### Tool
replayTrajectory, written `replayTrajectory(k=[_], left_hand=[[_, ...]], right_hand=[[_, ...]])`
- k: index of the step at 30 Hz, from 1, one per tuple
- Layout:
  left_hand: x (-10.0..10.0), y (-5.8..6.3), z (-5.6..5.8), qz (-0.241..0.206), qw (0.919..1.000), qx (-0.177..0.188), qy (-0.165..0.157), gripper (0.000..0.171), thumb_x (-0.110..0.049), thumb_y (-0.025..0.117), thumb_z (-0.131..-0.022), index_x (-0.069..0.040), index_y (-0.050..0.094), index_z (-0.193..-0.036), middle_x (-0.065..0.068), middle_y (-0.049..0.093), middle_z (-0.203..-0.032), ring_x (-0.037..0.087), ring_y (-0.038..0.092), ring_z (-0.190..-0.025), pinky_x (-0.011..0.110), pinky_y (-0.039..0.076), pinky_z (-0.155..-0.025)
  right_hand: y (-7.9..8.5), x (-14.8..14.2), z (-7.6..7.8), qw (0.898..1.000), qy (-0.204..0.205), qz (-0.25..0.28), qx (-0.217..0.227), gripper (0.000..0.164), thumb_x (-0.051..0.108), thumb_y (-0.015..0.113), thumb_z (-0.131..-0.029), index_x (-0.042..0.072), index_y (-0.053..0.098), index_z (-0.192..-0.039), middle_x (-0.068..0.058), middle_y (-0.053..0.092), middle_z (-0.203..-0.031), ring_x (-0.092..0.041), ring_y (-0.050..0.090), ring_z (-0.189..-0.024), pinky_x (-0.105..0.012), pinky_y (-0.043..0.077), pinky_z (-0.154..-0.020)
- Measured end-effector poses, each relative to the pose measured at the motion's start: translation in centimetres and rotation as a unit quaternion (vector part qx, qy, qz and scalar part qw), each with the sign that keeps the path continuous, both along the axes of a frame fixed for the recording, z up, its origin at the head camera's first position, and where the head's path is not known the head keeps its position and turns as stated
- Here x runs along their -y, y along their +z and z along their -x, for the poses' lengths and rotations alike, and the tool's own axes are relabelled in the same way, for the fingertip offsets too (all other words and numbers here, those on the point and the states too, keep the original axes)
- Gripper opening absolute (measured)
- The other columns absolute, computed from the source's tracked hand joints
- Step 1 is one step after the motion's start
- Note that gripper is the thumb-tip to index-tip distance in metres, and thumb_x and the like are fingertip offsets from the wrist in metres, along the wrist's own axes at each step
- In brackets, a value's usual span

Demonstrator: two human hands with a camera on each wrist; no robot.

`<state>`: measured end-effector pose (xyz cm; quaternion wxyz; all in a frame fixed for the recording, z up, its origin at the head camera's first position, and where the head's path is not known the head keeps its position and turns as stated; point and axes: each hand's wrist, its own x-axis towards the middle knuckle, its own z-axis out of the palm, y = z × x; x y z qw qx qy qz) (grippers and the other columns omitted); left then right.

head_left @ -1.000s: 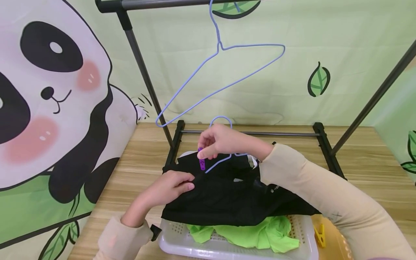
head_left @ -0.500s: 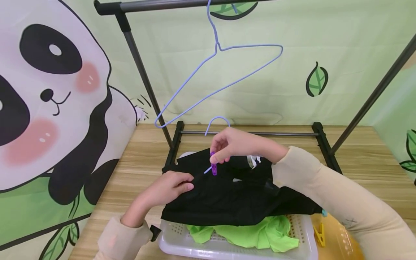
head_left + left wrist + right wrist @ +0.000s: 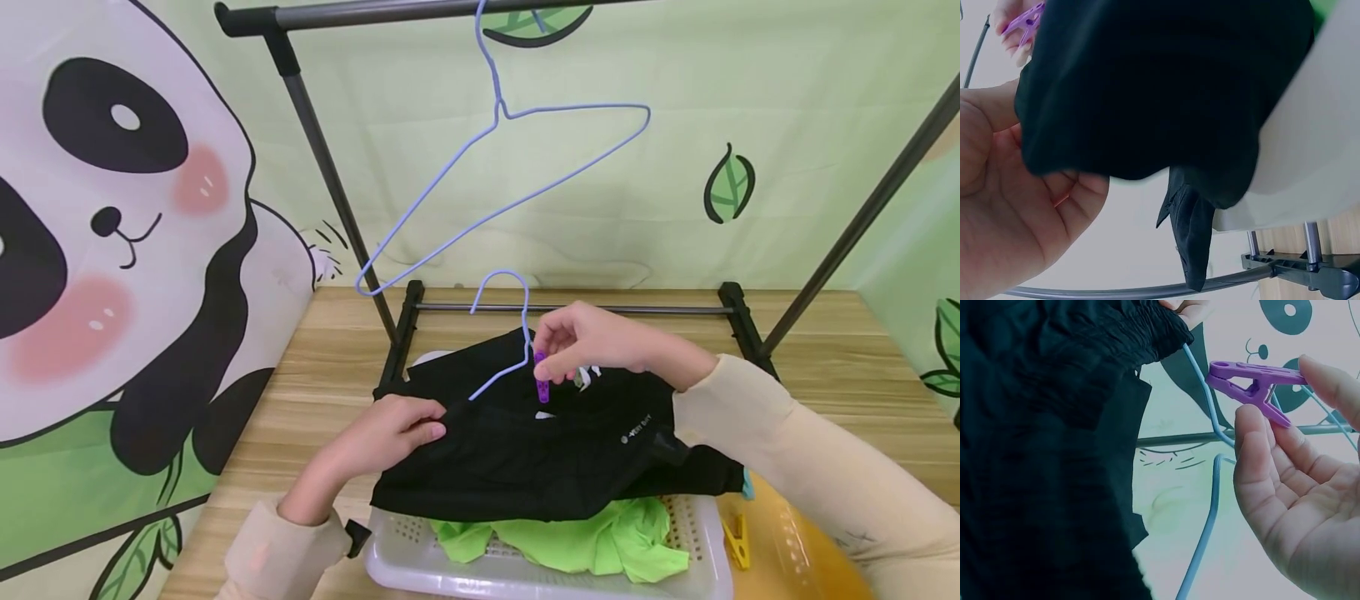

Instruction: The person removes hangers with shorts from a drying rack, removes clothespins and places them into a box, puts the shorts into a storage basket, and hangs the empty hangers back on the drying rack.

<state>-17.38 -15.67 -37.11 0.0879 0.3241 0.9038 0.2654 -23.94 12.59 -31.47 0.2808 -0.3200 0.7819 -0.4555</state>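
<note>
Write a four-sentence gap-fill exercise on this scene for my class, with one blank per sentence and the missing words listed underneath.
1. The right hand pinches a clothespin coloured ____.
2. The left hand holds the edge of a garment coloured ____.
3. The cloth in the pale basket is bright ____.
4. The large animal pictured on the backdrop is a ____.
Missing words: purple; black; green; panda.

hangers [image 3: 497, 102] [image 3: 527, 333]: 2; purple clip [image 3: 542, 389]: 1; yellow clip [image 3: 738, 543]: 1; rack [image 3: 322, 167]: 1
</note>
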Motion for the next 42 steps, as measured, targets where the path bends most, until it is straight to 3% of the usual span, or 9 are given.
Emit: replayTrajectory(k=[14,26,42], left_hand=[[0.0,0.1,-0.1,-0.004,1.0000,0.004,0.000,0.013,-0.013,0.054,-0.087,-0.011,0.052,-0.074,-0.009,0.032,-0.058,0.003,0.035,-0.055,0.018,0.032,-0.055],[0.2,-0.1,0.0,-0.009,0.9999,0.005,0.003,0.012,-0.014,0.054,-0.087,-0.012,0.054,-0.075,-0.009,0.033,-0.058,0.002,0.036,-0.055,0.018,0.033,-0.055],[0.6,-0.1,0.3,-0.004,0.9999,-0.001,0.013,0.008,-0.012,0.055,-0.086,-0.011,0.056,-0.079,-0.008,0.037,-0.060,0.003,0.038,-0.056,0.018,0.034,-0.056]], right_hand=[[-0.5,-3.5,-1.1,0.998,-0.046,-0.034,-0.021,0.024,0.019,0.065,-0.080,-0.002,0.055,-0.086,-0.010,0.062,-0.069,-0.026,0.056,-0.059,-0.032,0.049,-0.057],[-0.2,-6.2,-1.9,0.992,-0.105,-0.074,-0.003,0.029,0.021,0.063,-0.081,-0.003,0.053,-0.092,-0.007,0.062,-0.069,-0.026,0.059,-0.063,-0.030,0.050,-0.058],[-1.2,-10.5,-2.6,0.990,-0.096,-0.099,0.011,0.029,0.020,0.061,-0.082,-0.005,0.052,-0.094,-0.010,0.061,-0.069,-0.022,0.058,-0.063,-0.028,0.049,-0.059]])
